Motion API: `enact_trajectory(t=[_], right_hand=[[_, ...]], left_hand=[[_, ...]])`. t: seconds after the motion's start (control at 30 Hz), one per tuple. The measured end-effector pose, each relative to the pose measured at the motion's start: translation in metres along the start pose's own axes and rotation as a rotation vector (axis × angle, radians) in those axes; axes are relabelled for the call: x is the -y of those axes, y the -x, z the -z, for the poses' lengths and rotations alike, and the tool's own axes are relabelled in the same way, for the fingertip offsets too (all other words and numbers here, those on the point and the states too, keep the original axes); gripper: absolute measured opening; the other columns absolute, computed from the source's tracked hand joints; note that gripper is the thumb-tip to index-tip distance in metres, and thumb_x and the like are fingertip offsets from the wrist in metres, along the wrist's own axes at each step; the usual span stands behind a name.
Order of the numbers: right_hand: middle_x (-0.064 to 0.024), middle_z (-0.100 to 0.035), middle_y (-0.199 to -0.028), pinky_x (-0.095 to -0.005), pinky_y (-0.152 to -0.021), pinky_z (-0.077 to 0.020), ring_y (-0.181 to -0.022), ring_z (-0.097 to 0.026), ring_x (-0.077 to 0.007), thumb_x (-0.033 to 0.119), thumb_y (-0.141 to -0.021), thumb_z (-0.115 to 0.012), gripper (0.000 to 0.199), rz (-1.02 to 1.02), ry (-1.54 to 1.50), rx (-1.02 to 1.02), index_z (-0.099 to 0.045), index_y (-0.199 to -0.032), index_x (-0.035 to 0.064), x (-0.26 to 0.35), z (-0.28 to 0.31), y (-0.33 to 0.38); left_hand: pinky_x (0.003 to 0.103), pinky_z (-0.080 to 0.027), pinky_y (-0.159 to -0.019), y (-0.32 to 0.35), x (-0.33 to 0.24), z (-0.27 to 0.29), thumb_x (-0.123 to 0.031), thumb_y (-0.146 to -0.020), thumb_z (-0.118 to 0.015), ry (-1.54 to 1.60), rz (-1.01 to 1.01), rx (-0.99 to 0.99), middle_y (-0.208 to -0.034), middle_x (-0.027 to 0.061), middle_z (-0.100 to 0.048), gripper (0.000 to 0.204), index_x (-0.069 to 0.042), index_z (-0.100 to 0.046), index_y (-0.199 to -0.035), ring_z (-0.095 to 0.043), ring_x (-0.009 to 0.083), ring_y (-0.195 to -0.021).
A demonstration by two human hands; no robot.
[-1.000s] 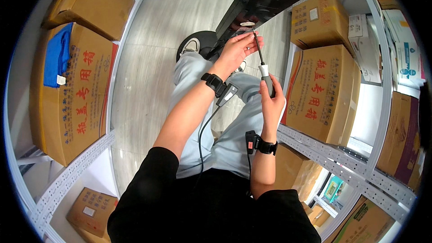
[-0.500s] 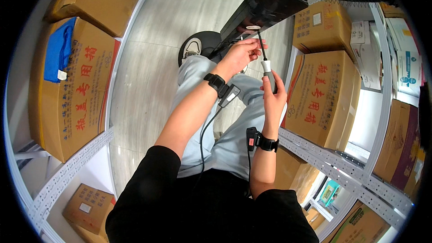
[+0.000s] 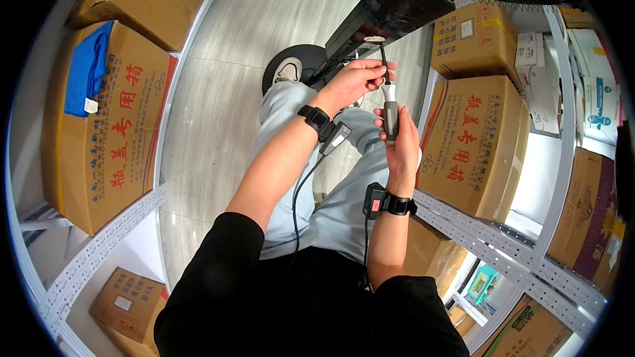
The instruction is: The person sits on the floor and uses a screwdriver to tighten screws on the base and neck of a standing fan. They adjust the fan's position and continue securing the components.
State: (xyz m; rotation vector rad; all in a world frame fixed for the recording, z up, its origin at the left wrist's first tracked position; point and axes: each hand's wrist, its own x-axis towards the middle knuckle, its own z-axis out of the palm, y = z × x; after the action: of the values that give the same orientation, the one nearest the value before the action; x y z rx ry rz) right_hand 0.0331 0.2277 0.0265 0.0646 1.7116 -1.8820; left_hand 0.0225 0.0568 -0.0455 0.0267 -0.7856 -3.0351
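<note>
- Rolled since a moment ago, a person's right hand [image 3: 401, 151] now bares more of the screwdriver [image 3: 391, 116], its handle pinched between thumb and fingers.
- The left hand [image 3: 349, 84], fingers bunched, meets the shaft; from here I cannot tell whether it pinches.
- The tip reaches a black stand [image 3: 397, 10] between shelves of cardboard boxes [image 3: 471, 149].

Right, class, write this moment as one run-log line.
left hand: at screwdriver shaft | right hand: gripping gray-and-white screwdriver handle | screwdriver tip: near pale oval on black fan column
</note>
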Motion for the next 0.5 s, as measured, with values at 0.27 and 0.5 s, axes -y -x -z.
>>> enact_trajectory(t=[0.27,0.5], right_hand=[[-0.0114,-0.063,-0.098,-0.0222,-0.056,-0.0455,-0.074,-0.061,-0.0124,0.026,-0.096,-0.054,0.035,0.305,0.41,-0.226,-0.051,-0.121,0.0008,-0.01,-0.013,0.012],[-0.0091,-0.059,-0.1,-0.0222,-0.059,-0.0467,-0.076,-0.061,-0.0117,0.025,-0.09,-0.064,0.042,0.014,0.026,-0.009,-0.051,-0.121,-0.0003,-0.007,0.002,0.006]], left_hand=[[0.017,-0.039,-0.062,-0.006,0.009,0.003,-0.014,-0.093,-0.057,-0.035,-0.052,-0.077,-0.094,0.0064,-0.064,0.024,0.002,-0.061,-0.11,-0.047,0.0037,-0.068],[0.019,-0.04,-0.067,-0.002,0.007,0.0,-0.017,-0.094,-0.057,0.055,-0.036,-0.025,-0.093,0.0029,-0.064,0.023,0.0,-0.063,-0.109,-0.048,0.0033,-0.071]])
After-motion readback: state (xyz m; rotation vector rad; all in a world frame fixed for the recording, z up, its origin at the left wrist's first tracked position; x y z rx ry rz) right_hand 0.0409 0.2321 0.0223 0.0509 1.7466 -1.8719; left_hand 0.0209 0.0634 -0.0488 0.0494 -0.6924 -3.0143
